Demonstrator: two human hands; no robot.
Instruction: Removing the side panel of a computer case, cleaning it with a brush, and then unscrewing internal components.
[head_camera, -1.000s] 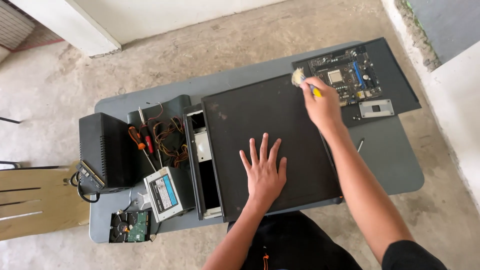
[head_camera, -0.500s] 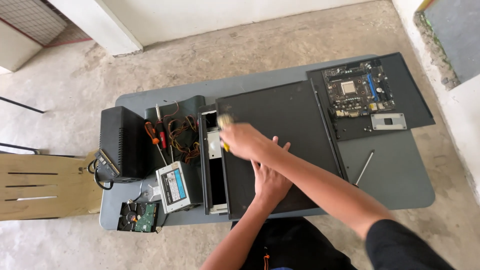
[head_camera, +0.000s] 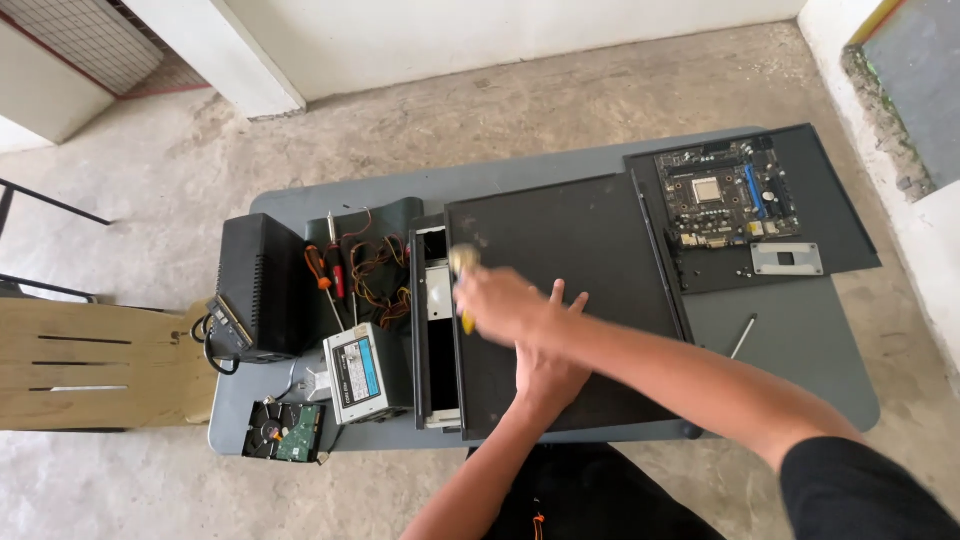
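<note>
Right arm crossed over left, right hand (head_camera: 500, 300) fisted, left hand (head_camera: 545, 370) flat, fingers (head_camera: 555, 295) spread

The left end of the surface (head_camera: 800, 385) is packed: black box (head_camera: 262, 285), screwdrivers (head_camera: 322, 270), wire tangle (head_camera: 378, 270), power supply (head_camera: 362, 375) and bare hard drive (head_camera: 285, 430) at the near-left corner. The right hand (head_camera: 500, 305) crosses over the left hand (head_camera: 550, 375) on the computer case (head_camera: 560, 250), blocking its near half. Bare grey shows by the near-right corner, with only 1 loose screwdriver (head_camera: 741, 336). The motherboard tray (head_camera: 830, 220) fills the far-right corner.
</note>
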